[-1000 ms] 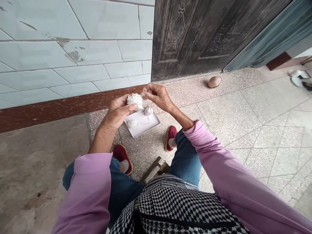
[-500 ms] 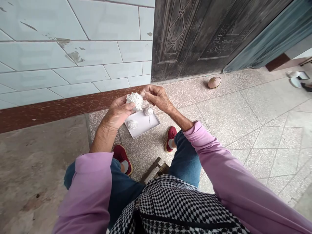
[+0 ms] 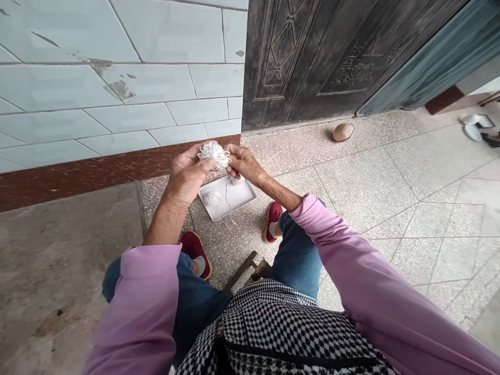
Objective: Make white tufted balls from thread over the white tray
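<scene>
A bundle of looped white yarn [image 3: 214, 155] is held up over the tray, its loops fanning out. My left hand [image 3: 186, 172] is closed on it from the left, thumb across the front. At the bundle's right edge my right hand [image 3: 245, 163] has its fingers curled and pinched on the yarn; the fingertips are partly hidden. Below, a shallow white tray [image 3: 238, 197] lies on the floor with a small white yarn ball [image 3: 211, 196] in its left part. Another yarn ball [image 3: 236, 180] at its back is partly hidden by my right hand. Loose strands cross the tray's front edge.
A tiled wall [image 3: 117, 83] and a dark carved door [image 3: 304, 57] stand ahead. On the floor by the door lies a rounded pinkish object [image 3: 342, 132]. My red shoes [image 3: 273, 221] flank the tray, and part of a wooden stool [image 3: 242, 271] shows between my legs.
My right hand has moved down and left, in against the bundle. The bundle has turned and shifted slightly left. Strands now trail across the tray and over its front edge onto the floor.
</scene>
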`<state>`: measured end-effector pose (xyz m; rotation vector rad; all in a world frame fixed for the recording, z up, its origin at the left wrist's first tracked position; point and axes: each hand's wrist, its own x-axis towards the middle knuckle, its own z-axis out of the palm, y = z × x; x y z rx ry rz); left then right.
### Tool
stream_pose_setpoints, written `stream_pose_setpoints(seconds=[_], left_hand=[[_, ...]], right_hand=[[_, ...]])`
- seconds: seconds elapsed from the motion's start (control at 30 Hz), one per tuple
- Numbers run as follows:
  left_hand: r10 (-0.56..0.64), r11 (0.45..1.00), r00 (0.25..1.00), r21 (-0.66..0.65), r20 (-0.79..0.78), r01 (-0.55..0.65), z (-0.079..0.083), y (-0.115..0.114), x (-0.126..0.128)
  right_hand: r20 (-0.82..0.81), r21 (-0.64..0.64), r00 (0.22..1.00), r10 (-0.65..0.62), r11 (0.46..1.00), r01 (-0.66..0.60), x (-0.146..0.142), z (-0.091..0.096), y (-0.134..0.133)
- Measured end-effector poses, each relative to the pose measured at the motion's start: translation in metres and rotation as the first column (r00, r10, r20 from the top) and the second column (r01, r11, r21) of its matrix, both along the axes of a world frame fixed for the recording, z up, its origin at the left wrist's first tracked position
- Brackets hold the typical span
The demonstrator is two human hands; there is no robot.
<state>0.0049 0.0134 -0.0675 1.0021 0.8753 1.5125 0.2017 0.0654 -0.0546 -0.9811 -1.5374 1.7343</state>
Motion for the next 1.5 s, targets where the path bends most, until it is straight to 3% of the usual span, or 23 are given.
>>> stream_pose_setpoints(seconds=[0.1, 0.23, 0.33, 0.4, 0.5, 0.6, 0.7, 0.9, 1.07, 1.2, 1.3, 1.4, 1.5], left_hand=[[0.078, 0.996, 0.997, 0.042, 0.009, -0.079, -0.009, 0.008, -0.005], [0.232, 0.972, 0.97, 0.045, -0.075, -0.229, -0.02, 0.018, -0.013], [0.296, 0.955, 0.935, 0.032, -0.193, -0.296, -0.022, 0.019, -0.017], [0.246, 0.966, 0.933, -0.01, -0.262, -0.257, -0.018, 0.015, -0.016], [0.032, 0.993, 0.952, -0.096, -0.306, -0.064, -0.004, 0.003, -0.011], [-0.173, 0.978, 0.961, -0.156, -0.216, 0.141, 0.011, -0.008, -0.004], [-0.246, 0.963, 0.966, -0.135, -0.082, 0.234, 0.019, -0.013, 0.001], [-0.131, 0.989, 0.991, -0.068, 0.008, 0.132, 0.013, -0.009, 0.001], [0.017, 1.0, 0.999, -0.016, -0.033, -0.017, 0.008, -0.004, -0.003], [0.114, 0.993, 0.986, 0.01, -0.12, -0.114, 0.003, 0.002, -0.007], [0.178, 0.984, 0.966, 0.019, -0.189, -0.177, -0.001, 0.005, -0.009], [0.148, 0.987, 0.954, -0.018, -0.262, -0.158, 0.0, 0.004, -0.008], [-0.01, 0.995, 0.959, -0.099, -0.282, -0.019, 0.006, -0.002, -0.004]], right_hand=[[0.108, 0.136, 0.991, 0.083, 0.986, -0.097, -0.003, -0.002, -0.011], [0.23, 0.313, 0.953, 0.196, 0.913, -0.263, -0.002, 0.005, -0.029], [0.232, 0.36, 0.956, 0.182, 0.896, -0.258, 0.006, 0.019, -0.03], [0.197, 0.389, 0.973, 0.119, 0.902, -0.189, 0.014, 0.027, -0.022], [0.144, 0.434, 0.99, 0.006, 0.898, -0.069, 0.025, 0.032, -0.001], [0.095, 0.451, 0.994, -0.055, 0.893, 0.006, 0.031, 0.03, 0.015], [0.057, 0.429, 0.997, -0.054, 0.903, 0.024, 0.031, 0.026, 0.019], [0.126, 0.394, 0.991, -0.039, 0.919, -0.014, 0.02, 0.015, 0.012], [0.313, 0.496, 0.949, 0.031, 0.847, -0.191, 0.015, 0.006, 0.005], [0.435, 0.462, 0.895, 0.102, 0.828, -0.319, 0.012, 0.01, -0.01], [0.414, 0.425, 0.899, 0.142, 0.844, -0.328, 0.012, 0.021, -0.021], [0.349, 0.415, 0.93, 0.111, 0.872, -0.259, 0.016, 0.032, -0.022], [0.298, 0.411, 0.954, 0.033, 0.897, -0.159, 0.022, 0.038, -0.012]])
